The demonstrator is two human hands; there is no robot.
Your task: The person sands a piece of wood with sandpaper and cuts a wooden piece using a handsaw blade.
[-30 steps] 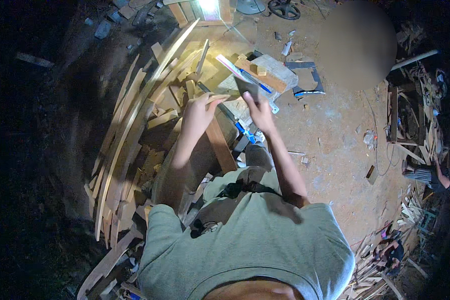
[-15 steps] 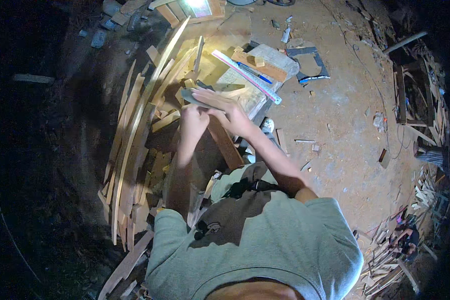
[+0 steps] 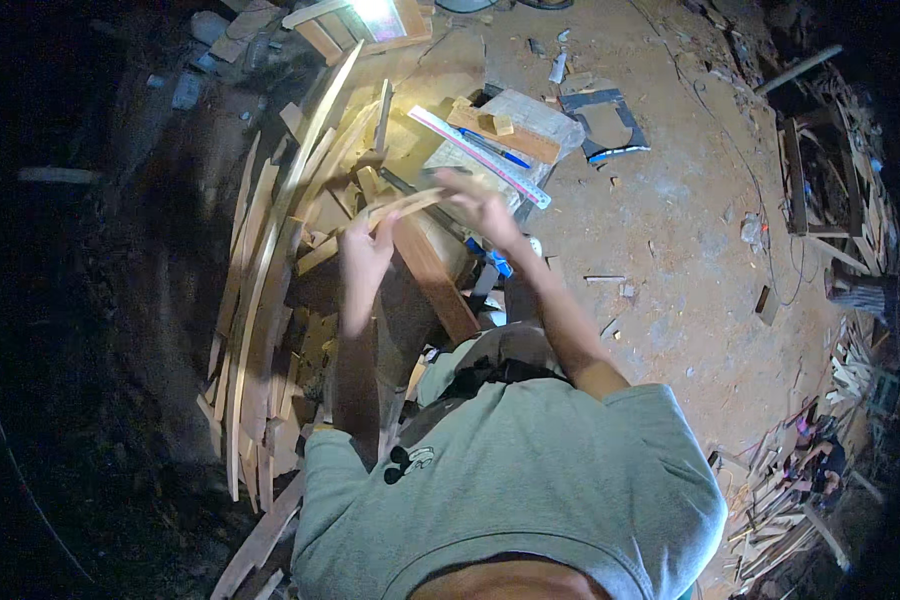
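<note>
My left hand (image 3: 363, 255) grips a thin, light wooden strip (image 3: 405, 208) that slants up toward the right. My right hand (image 3: 485, 215) is closed at the strip's far end on what looks like a dark flat piece, blurred and partly hidden by the fingers. Beyond my hands, a pale board (image 3: 560, 128) bears a long pink-and-white ruler (image 3: 478, 157), a blue pen (image 3: 510, 155) and a small wooden block (image 3: 502, 125). A blue tool, perhaps a clamp (image 3: 500, 264), lies just right of a reddish plank (image 3: 435, 280) under my hands.
Long curved strips (image 3: 265, 260) pile along my left. A lit wooden box (image 3: 320, 30) stands at the top. On the dirt floor (image 3: 690, 280) are a dark frame (image 3: 610, 105), scraps and a cable. A wooden crate (image 3: 800, 180) and scrap pile (image 3: 780, 500) are at the right.
My right hand swept left along the strip over my left hand half a second ago and is now back at the right. My left hand has shifted slightly left. The view has turned somewhat.
</note>
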